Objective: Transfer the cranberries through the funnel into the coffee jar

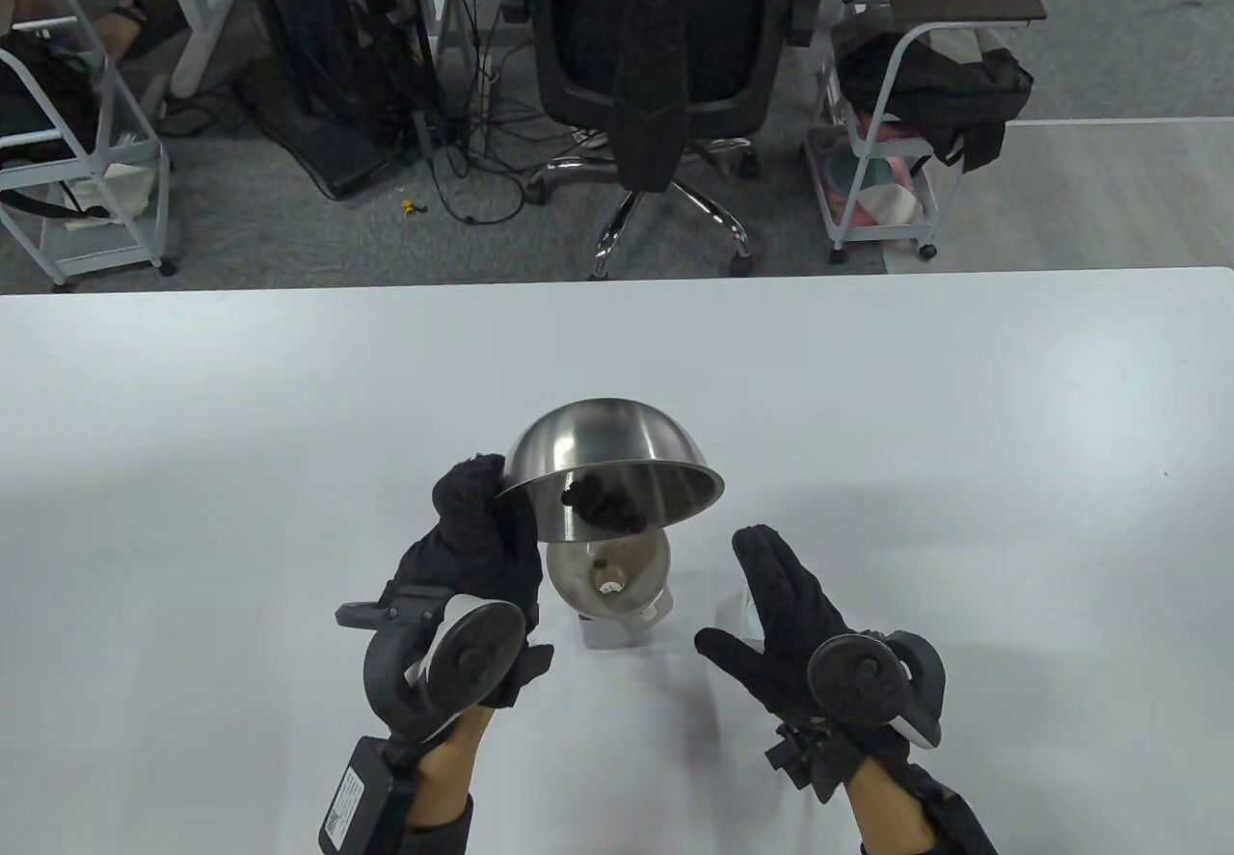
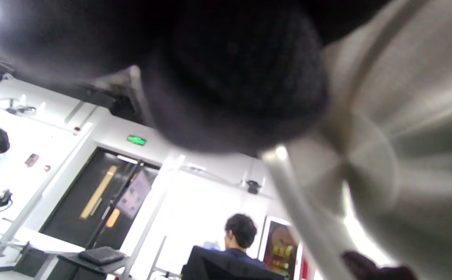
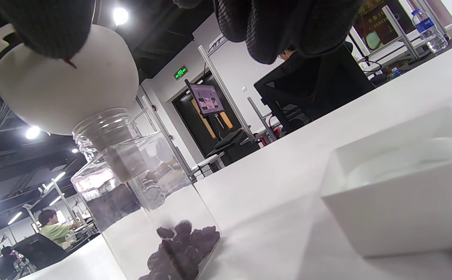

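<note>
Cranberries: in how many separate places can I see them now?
2. One clump lies in the tilted steel bowl over the funnel; another lies at the bottom of the jar. More may be hidden.

The white table (image 1: 289,431) carries the jar (image 3: 148,202) and a white dish (image 3: 397,210).

Tilted bowl (image 1: 613,469) hides the funnel's (image 1: 609,577) far rim.

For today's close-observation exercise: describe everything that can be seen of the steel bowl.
The steel bowl is a round, brushed-metal dish with a thin rim and a flat base disc, seen in the left wrist view. The left hand holds it by the rim, raised off the table and tipped steeply, mouth facing down toward the white funnel. A clump of dark cranberries sits at its lower inner edge, just above the funnel. The right hand does not touch it.
</note>
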{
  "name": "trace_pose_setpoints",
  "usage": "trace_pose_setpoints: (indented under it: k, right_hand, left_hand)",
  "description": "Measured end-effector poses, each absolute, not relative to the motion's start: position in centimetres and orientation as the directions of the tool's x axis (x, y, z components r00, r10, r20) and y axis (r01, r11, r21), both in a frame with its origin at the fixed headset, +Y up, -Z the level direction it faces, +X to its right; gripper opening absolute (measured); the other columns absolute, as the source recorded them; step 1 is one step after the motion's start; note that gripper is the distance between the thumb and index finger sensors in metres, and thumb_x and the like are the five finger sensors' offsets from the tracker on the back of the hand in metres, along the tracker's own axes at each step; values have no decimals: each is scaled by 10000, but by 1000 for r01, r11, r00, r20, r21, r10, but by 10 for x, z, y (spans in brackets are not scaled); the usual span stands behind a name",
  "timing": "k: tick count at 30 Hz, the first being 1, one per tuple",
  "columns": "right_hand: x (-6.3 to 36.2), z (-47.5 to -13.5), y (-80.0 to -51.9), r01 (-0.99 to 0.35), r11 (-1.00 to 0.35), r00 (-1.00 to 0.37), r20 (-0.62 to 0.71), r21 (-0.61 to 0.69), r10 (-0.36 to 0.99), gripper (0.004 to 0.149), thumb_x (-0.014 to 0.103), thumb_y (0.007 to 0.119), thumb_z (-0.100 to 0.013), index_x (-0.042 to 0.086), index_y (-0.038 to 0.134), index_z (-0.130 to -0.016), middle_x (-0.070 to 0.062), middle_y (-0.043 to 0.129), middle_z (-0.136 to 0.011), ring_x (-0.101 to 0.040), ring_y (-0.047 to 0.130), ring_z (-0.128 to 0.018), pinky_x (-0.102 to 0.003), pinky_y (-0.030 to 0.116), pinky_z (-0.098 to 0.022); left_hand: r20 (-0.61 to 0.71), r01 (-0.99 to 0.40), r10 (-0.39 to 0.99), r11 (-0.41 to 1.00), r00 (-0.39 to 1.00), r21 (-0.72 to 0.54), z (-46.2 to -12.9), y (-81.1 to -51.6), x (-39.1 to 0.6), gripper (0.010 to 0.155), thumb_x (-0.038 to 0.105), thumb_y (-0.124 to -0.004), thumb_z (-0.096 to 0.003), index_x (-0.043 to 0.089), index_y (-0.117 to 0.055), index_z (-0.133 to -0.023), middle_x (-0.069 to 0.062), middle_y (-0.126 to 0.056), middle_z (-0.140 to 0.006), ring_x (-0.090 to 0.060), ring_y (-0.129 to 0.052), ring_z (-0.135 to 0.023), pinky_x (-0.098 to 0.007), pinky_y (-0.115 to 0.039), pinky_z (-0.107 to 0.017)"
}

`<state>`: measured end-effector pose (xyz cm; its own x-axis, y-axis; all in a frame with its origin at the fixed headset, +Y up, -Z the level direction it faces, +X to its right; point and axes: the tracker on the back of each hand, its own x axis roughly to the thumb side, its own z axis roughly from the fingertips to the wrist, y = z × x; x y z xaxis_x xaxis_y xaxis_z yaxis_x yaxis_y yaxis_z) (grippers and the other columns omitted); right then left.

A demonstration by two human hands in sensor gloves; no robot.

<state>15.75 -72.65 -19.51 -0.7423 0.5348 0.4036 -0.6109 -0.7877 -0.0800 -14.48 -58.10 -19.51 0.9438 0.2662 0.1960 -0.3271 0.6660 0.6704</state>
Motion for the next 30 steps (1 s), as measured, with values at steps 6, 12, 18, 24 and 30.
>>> trace_pose_setpoints:
  k: [6, 12, 18, 24, 30]
  right_hand:
    - [157, -195, -727, -611, -788, -742, 404, -80, 535, 910, 700, 689, -544, 254, 217, -1182, -193, 408, -1239, -433, 648, -1094, -581, 642, -743]
    - [157, -196, -727, -610, -789, -742, 405, -75, 535, 910, 700, 689, -544, 256, 217, -1182, -194, 410, -1237, -434, 647, -1095, -582, 642, -743]
    - [157, -196, -727, -608, -791, -742, 406, -72, 533, 910, 699, 691, -543, 256, 218, -1182, -193, 412, -1236, -435, 646, -1095, -581, 642, -743]
    - [157, -196, -727, -605, -793, -745, 404, -71, 532, 910, 700, 690, -543, 256, 218, -1182, -193, 410, -1237, -432, 648, -1094, -582, 642, -742]
    - [157, -196, -728, -604, -794, -745, 402, -69, 532, 908, 699, 690, -544, 257, 219, -1182, -195, 411, -1237, -437, 646, -1094, -583, 641, -742]
  left_hand:
    - [196, -317, 253, 662, 947, 679, -194, -581, -144, 265, 273, -713, -677, 82, -603, -824, -47, -984, -691, -3, -1056, -81, -246, -934, -107]
    - [193, -306, 240, 659, 951, 687, -193, -580, -144, 263, 273, -712, -678, 83, -604, -824, -48, -982, -694, -2, -1056, -84, -247, -935, -109]
    - [193, -299, 231, 653, 954, 696, -192, -579, -145, 259, 275, -711, -681, 87, -605, -824, -46, -979, -700, 2, -1058, -78, -247, -937, -110]
    - [194, -293, 222, 647, 956, 704, -190, -579, -145, 249, 277, -708, -688, 92, -609, -822, -50, -977, -704, 51, -1049, -76, -242, -939, -114]
    - [193, -287, 215, 641, 957, 712, -189, -578, -145, 249, 278, -707, -689, 93, -609, -823, -51, -975, -709, 59, -1047, -82, -242, -939, -116]
